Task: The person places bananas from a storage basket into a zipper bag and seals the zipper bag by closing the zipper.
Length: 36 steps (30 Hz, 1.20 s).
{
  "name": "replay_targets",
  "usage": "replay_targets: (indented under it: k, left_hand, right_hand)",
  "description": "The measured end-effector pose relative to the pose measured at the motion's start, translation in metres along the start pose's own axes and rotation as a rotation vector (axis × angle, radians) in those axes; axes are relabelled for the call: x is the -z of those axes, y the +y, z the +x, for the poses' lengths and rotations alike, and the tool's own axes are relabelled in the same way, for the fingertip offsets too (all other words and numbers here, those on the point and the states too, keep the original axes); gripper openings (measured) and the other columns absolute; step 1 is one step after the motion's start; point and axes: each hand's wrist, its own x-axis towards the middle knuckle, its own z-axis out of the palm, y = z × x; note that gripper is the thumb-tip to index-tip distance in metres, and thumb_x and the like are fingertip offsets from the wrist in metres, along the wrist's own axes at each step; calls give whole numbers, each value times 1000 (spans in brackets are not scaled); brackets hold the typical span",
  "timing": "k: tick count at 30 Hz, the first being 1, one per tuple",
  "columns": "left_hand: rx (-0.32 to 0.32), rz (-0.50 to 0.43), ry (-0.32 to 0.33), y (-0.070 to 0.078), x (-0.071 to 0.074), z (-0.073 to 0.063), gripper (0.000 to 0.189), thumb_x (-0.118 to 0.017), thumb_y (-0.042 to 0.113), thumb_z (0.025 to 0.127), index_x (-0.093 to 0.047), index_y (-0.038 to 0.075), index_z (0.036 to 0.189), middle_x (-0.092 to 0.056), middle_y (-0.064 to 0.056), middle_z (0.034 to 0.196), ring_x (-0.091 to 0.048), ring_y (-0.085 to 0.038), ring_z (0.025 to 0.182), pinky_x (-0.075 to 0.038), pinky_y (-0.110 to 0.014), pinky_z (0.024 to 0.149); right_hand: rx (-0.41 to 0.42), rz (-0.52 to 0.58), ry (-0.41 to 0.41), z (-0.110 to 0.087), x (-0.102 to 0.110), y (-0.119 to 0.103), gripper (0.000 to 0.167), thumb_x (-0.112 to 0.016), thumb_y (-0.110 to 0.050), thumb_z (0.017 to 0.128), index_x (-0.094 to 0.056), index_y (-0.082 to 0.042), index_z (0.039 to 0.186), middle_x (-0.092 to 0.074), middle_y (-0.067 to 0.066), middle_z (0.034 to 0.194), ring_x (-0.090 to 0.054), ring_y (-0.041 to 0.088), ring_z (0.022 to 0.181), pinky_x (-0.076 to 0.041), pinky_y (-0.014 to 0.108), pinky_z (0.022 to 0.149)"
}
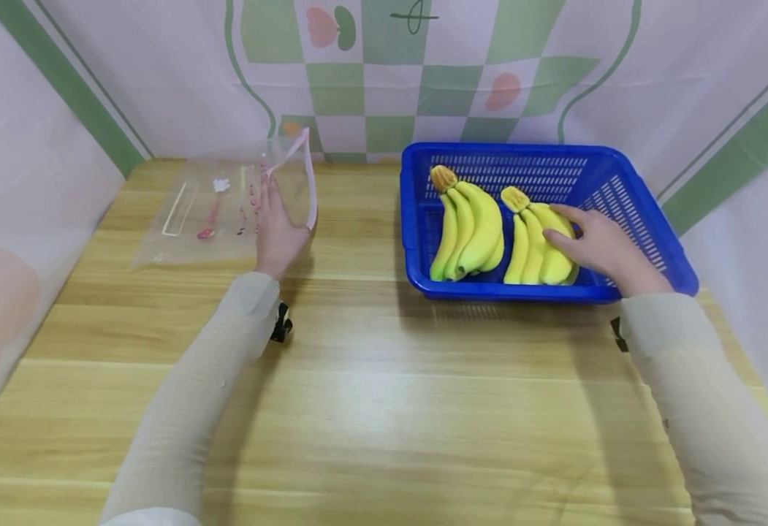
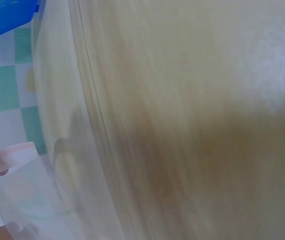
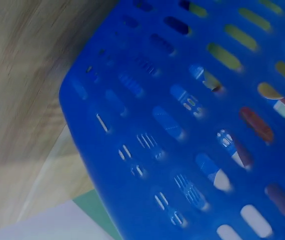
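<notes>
In the head view my left hand (image 1: 280,232) holds a clear plastic zip bag (image 1: 189,212) by its open end, which has a pink strip along the edge. Red and white printing marks the bag's face. At the left edge of the left wrist view, fingertips show around the pink-edged mouth of the bag (image 2: 17,155). My right hand (image 1: 603,245) reaches into a blue plastic basket (image 1: 541,294) and grips the right bunch of bananas (image 1: 538,252), thumb on top and other fingers over its far side. Another bunch of bananas (image 1: 472,230) lies to its left in the basket.
Everything stands on a wooden table (image 1: 370,409). A patterned curtain (image 1: 390,80) hangs behind the table and at both sides. The basket's slotted wall (image 3: 147,130) fills most of the right wrist view.
</notes>
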Motion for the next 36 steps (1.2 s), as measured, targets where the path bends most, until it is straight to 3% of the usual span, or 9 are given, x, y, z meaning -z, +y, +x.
replay_targets:
  k: [3, 10, 13, 20, 29, 36]
  left_hand:
    - [-1, 10, -9, 0, 0, 0, 105, -61, -9, 73, 2, 10, 154, 10, 0, 163, -6, -29, 150, -29, -52, 116]
    - [-10, 25, -26, 2, -1, -2, 104, -61, -9, 73, 2, 10, 154, 10, 0, 163, -3, -28, 151, -27, -50, 117]
    - [-9, 31, -34, 2, -1, -2, 105, -61, -9, 73, 3, 10, 154, 11, 0, 163, -3, -28, 151, -30, -50, 116]
    - [-18, 31, -29, 0, -1, -3, 105, -61, -8, 72, 3, 9, 154, 10, 0, 163, -4, -28, 150, -30, -51, 116]
    - [-28, 50, -36, 0, 0, -5, 105, -61, -7, 73, 4, 10, 154, 9, -1, 163, -5, -29, 150, -27, -54, 117]
    - [-37, 44, -35, 0, 1, -6, 105, -62, -7, 73, 3, 9, 154, 8, -2, 163, -7, -30, 150, -25, -53, 118]
  right_hand:
    - [-10, 8, -5, 1, 0, -2, 76, -37, -52, 96, -15, -7, 153, -25, 39, 147, -26, 56, 132, -25, 72, 104]
    - [-70, 12, -19, 1, -2, -6, 85, -34, -53, 96, -15, 13, 147, -19, 43, 146, -19, 58, 133, -22, 71, 107]
    - [-94, 30, -52, 1, -2, -6, 89, -32, -57, 95, -11, 11, 148, -16, 43, 147, -16, 59, 134, -22, 71, 107]
    - [-151, 193, -229, 0, -1, -4, 104, -35, -68, 91, 20, -1, 149, 8, 38, 152, -4, 58, 138, -17, 72, 108]
    - [-163, 218, -282, 1, 0, -6, 106, -37, -62, 92, 26, 6, 144, 13, 42, 149, -2, 57, 138, -14, 70, 111]
    - [-231, 248, -371, -5, 3, -10, 117, -33, -72, 88, 35, 10, 137, 32, 41, 143, 19, 58, 135, -3, 73, 110]
